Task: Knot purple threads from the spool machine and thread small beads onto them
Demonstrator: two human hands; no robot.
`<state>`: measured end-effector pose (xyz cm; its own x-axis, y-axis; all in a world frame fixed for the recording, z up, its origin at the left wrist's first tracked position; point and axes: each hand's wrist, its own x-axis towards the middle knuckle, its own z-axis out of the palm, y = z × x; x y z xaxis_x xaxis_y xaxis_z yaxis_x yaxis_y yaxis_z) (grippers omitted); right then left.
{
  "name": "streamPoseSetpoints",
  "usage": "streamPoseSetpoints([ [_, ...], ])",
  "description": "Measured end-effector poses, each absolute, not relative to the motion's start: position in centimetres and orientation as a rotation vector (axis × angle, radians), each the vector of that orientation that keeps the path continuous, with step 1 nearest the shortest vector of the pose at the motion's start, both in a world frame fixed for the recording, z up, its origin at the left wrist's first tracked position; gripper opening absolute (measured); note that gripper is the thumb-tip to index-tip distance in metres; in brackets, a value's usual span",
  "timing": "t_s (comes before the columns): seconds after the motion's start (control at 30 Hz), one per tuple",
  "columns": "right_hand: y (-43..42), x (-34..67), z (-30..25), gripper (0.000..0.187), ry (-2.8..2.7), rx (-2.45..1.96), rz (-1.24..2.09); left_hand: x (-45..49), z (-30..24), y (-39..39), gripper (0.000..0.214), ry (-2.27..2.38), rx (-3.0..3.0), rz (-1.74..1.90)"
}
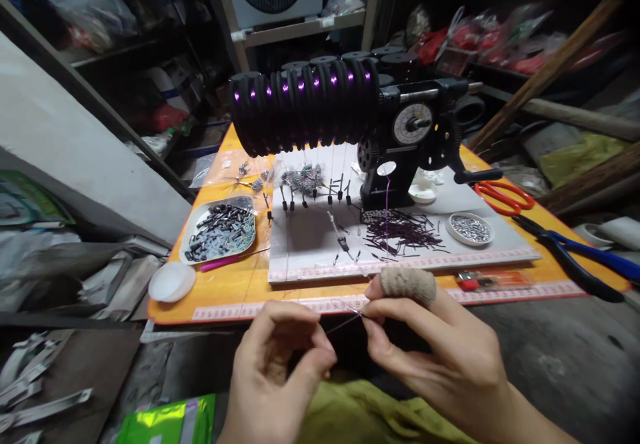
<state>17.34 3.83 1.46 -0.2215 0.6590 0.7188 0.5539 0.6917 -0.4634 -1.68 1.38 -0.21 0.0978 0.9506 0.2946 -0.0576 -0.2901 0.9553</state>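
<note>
My left hand (277, 371) and my right hand (440, 351) meet just in front of the orange table's near edge (240, 297). Both pinch a thin purple line (345, 323) stretched between their fingertips, with a tiny metal piece at the right pinch. A beige wrap (409, 283) covers my right forefinger. The line runs up (387, 211) toward a black winding machine (400, 131) holding a row of black spools (305, 114) wound with purple line. A white mat (310, 237) lies under hanging weighted lines.
A tray of black and grey small parts (220, 231) and a white lid (171, 281) sit at the left. A pile of thin dark sticks (400, 231), a dish of metal bits (470, 229), orange scissors (503, 196) and blue pliers (575, 257) lie at the right.
</note>
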Motion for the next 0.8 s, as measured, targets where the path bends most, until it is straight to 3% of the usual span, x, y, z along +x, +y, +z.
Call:
streamPoseSetpoints([
  [0.1, 3.7, 17.3, 0.9, 0.017, -1.924, -0.907, 0.071, -2.1, -0.3, 1.4, 0.033, 1.203, 2.089, 1.270],
  [0.33, 3.3, 17.7, 0.1, 0.019, -1.949, -0.878, 0.068, -2.7, 0.2, 2.0, 0.016, 1.173, 2.921, 1.412],
  [0.6, 3.2, 17.5, 0.0, 0.020, -1.928, -0.925, 0.013, -1.3, -0.6, 0.5, 0.019, 1.505, 2.555, 1.459],
  [0.8, 3.1, 17.2, 0.1, 0.020, -1.896, -0.944, -0.039, -0.1, -0.4, 0.2, 0.024, 1.404, 2.180, 1.469],
])
